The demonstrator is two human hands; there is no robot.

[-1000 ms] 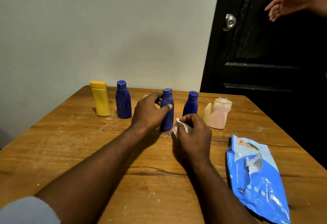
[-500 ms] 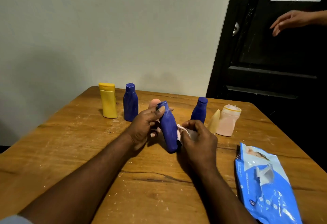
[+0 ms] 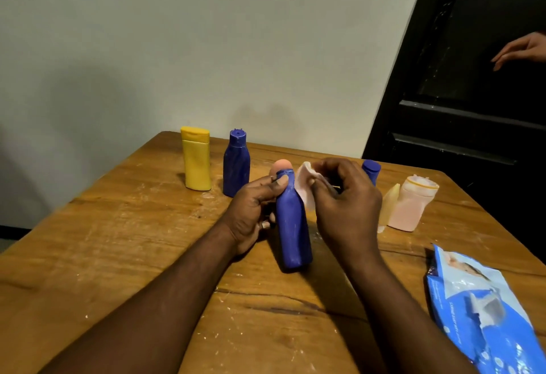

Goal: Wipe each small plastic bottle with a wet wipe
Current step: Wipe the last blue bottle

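I am gripping the blue bottle in my left hand, pinching the wet wipe in my right hand; wipe pack print illegible.

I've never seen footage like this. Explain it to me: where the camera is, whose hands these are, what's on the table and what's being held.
No machine here: a person wears one camera on the head, looking down at their own bare hands. The left hand grips a tilted dark blue bottle near its cap, while the right hand pinches a wet wipe at its neck. On the wooden table stand a yellow bottle, a second blue bottle, a third blue bottle partly hidden behind the right hand, and a pink bottle. A blue pack of wipes lies at the right. Another person's hand shows by the dark door.
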